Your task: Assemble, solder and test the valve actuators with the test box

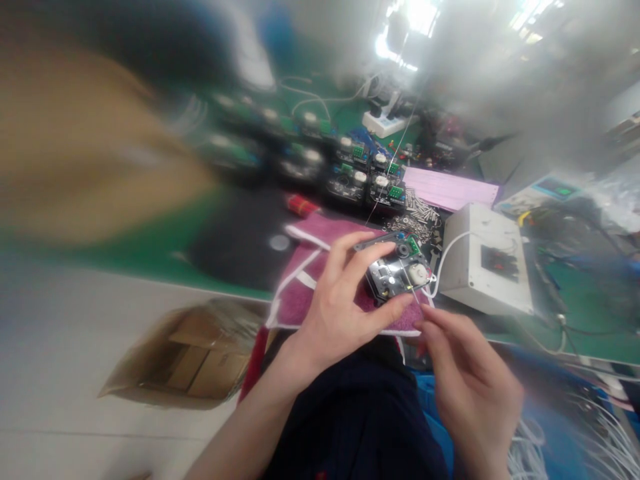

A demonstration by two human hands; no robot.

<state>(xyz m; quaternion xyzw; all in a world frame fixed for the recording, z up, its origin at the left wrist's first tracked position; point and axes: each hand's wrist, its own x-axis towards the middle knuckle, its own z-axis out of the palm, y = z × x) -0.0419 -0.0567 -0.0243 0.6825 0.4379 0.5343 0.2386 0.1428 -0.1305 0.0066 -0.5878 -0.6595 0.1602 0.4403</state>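
My left hand (345, 290) grips a black electronic module (393, 277) by its edges, fingers over the top and thumb along the near side. The module carries a green circuit board (413, 247) and a round white part (418, 273). It is held tilted over a pink cloth (300, 303) with white edging. Close to its near right corner, my right hand (465, 373) has thumb and forefinger pinched together on a thin, pale rod (417, 299). The rod's tip reaches over the module; its exact kind is too small to tell.
Several similar modules (345, 183) stand in rows behind the cloth. Loose screws (417, 217) lie beside a pink sheet (453, 188). A white box (485, 260) with a cable stands right. Below left is an open cardboard box (190, 360); a power strip (384, 123) lies farther back.
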